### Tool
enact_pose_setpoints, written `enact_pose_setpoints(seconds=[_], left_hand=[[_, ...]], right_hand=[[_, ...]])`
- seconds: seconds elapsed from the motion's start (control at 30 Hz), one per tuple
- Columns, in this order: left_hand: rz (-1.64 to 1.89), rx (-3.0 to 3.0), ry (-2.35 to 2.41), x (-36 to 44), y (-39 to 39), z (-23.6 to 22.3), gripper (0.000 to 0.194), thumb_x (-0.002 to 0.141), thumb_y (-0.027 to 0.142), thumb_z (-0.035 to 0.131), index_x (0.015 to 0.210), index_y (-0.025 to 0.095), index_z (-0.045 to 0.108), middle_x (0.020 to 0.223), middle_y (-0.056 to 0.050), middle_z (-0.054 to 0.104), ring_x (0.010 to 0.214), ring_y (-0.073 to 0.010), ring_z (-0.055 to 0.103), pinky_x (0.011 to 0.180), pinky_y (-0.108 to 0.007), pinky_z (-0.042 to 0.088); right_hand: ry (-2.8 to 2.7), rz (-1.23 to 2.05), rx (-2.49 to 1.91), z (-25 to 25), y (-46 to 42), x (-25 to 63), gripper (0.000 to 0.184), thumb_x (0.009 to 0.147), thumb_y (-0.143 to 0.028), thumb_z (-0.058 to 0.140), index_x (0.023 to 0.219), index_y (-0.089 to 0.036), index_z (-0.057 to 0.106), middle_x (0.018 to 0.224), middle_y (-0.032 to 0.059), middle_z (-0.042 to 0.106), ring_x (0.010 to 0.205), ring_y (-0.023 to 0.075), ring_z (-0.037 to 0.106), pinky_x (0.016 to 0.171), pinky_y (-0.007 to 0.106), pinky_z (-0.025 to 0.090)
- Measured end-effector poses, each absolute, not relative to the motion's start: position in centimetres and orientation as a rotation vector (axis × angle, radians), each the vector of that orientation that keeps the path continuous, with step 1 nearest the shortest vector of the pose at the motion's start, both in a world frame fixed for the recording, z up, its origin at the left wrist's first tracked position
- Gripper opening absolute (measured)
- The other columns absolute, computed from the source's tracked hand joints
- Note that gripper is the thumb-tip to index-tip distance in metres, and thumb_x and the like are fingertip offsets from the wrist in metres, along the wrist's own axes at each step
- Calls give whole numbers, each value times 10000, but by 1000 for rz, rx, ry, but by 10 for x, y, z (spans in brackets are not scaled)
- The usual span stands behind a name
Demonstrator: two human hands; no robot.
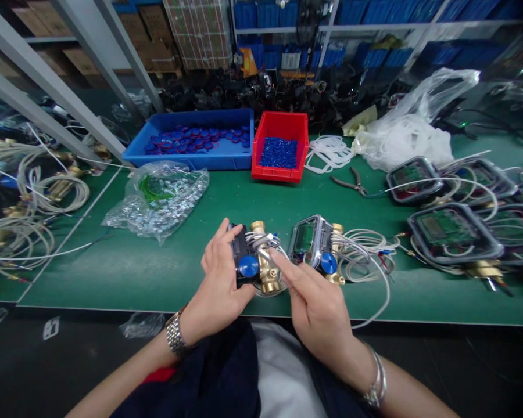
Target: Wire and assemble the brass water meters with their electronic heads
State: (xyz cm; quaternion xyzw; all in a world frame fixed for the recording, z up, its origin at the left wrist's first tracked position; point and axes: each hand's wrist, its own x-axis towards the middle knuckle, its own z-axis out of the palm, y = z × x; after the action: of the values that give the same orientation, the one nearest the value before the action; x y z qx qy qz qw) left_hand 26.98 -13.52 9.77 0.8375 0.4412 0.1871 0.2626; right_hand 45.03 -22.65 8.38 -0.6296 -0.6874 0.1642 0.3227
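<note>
In the head view, my left hand point(222, 273) is wrapped round the black housing of a meter point(239, 247) near the bench's front edge. This meter has a brass pipe body point(268, 273) and a round blue cap point(249, 266). My right hand point(316, 296) has its fingers drawn together at a grey cable point(261, 247) lying across the brass body; its thumb is mostly hidden. Just right of it, a second meter point(304, 239) with a clear cover stands tilted, its blue cap point(329, 262) facing me and coiled grey cables point(366, 249) beside it.
Behind are a blue tray point(187, 162) of blue discs, a red bin point(279, 173) of small blue parts and a plastic bag point(157, 203) of small parts. Pliers point(352, 181) and white gaskets point(331, 152) lie back right. Several meters point(455, 232) crowd the right; cabled brass parts point(61, 188) the left.
</note>
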Motion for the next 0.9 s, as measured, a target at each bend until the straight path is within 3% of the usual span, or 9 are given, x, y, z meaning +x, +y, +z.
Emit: enact_pose_setpoints(seconds=[0.13,0.27,0.37,0.43,0.53,0.63,0.73,0.9], left_hand=[[462,2264,1191,265,-132,101,898,733,175,582,1539,218,190,1657,-181,165,1561,-366,128,1214,-651,198],[612,2242,1192,267,-106,117,662,905,340,580,1507,240,323,1554,-131,402,1460,-312,359,1198,-563,300],[721,2429,1106,289,-63,135,408,1006,379,481,1388,239,506,1424,-74,575,1330,-251,508,1161,-463,365],[656,2590,1019,315,-26,143,353,1036,366,424,1326,229,571,1338,-52,649,1233,-226,578,1112,-408,411],[406,2737,1027,366,29,144,377,1054,308,354,1320,192,594,1318,-64,674,1214,-218,601,1102,-369,415],[251,2774,1044,418,74,132,322,1037,290,433,1228,177,665,1278,-92,690,1234,-239,601,1117,-393,412],[36,2760,1116,459,108,116,324,995,396,584,1199,155,656,1250,-103,669,1163,-246,633,1042,-480,497],[-216,2689,1245,498,148,100,377,967,391,642,1259,154,613,1253,-105,640,1092,-235,653,926,-444,576]], right_hand=[[-1843,453,-1588,92,-229,464,548,971,-76,432,1466,-265,571,925,55,733,753,169,693,746,283,601],[-1309,-23,-1645,102,-245,503,442,989,-177,558,1416,-273,620,1102,79,751,820,194,704,794,347,581],[-904,-336,-1818,90,-261,544,402,990,-266,594,1383,-216,657,922,84,748,673,193,657,689,350,532],[-843,-394,-1972,73,-272,572,410,1004,-333,559,1366,-179,672,896,102,750,676,216,658,680,359,506],[-844,-445,-2270,43,-288,606,419,998,-380,522,1334,-201,699,1048,129,778,744,270,693,627,355,464],[-849,-492,-2444,17,-298,622,414,992,-390,499,1292,-210,720,1087,115,785,727,276,697,549,337,410],[-871,-539,-2439,1,-299,624,410,1012,-367,457,1287,-198,711,1145,90,773,807,263,714,593,326,442],[-857,-562,-2399,-4,-297,626,437,1044,-407,420,1240,-162,724,1152,112,769,838,248,719,639,312,455]])
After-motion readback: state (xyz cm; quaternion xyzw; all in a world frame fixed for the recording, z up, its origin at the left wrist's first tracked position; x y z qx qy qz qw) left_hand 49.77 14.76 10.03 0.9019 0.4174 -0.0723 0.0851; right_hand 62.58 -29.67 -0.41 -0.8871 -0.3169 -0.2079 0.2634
